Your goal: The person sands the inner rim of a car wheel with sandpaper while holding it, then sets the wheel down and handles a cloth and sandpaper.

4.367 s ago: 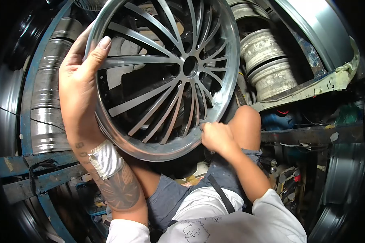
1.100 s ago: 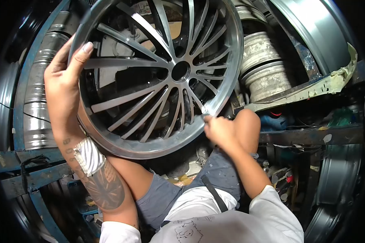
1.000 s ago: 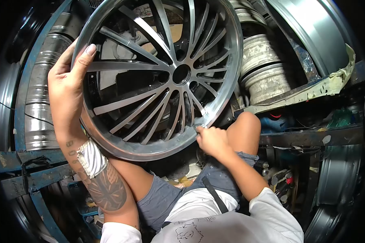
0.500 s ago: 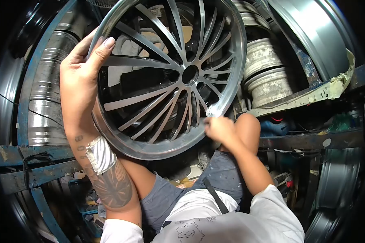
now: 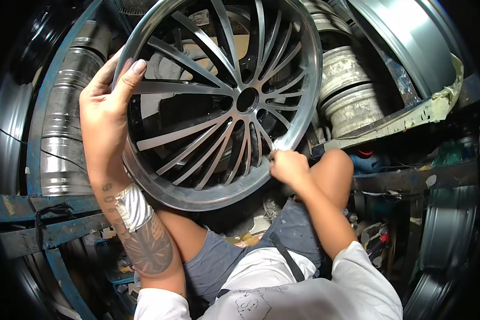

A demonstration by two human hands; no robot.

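A large multi-spoke alloy wheel rim (image 5: 247,100) leans in front of me, tilted, its lower edge above my thighs. My left hand (image 5: 108,98) is wrapped round its left edge, thumb on the front side and fingers behind. At the lower right edge of the rim is my right hand (image 5: 289,168), its fingers closed against the metal near a bright spot of light. Whatever those fingers hold is too small or hidden to make out. White cloth is tied round my left forearm.
Stacked metal rims (image 5: 68,117) stand behind a blue frame (image 5: 16,208) on the left. Dusty rims (image 5: 352,96) are stacked at the right, beside a large shiny rim (image 5: 405,42). A metal shelf bar (image 5: 394,182) crosses the lower right.
The rim appears slightly further left in view. My right hand stays at the same part of the rim and looks less blurred. My left hand keeps its grip.
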